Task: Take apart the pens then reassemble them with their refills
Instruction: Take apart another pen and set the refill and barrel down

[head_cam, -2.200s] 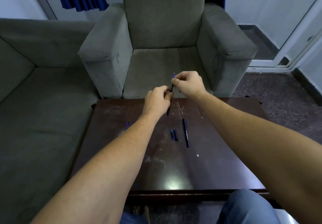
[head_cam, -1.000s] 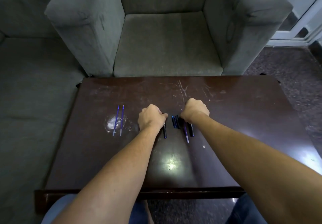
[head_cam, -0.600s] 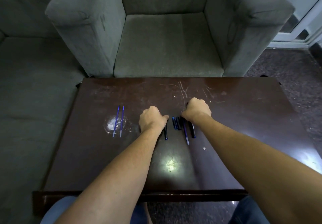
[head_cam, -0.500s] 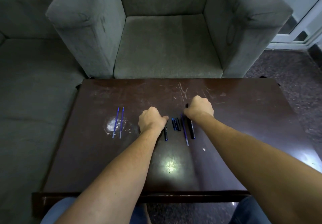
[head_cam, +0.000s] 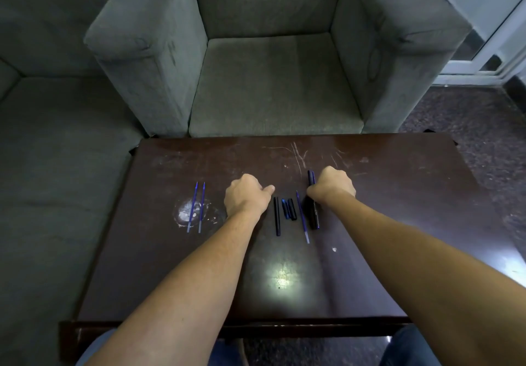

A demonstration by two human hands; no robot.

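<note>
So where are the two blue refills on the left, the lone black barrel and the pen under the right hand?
Blue refills (head_cam: 192, 207): head view, mid-shaft of the left one.
Black barrel (head_cam: 277, 216): head view, mid-length.
Pen (head_cam: 313, 217): head view, lower body, nearer the camera.

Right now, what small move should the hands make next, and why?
Probably lift the black pen off the table: the right hand grips it, while a barrel, caps and a refill lie apart beside it, and the left hand looks free to help.
</note>
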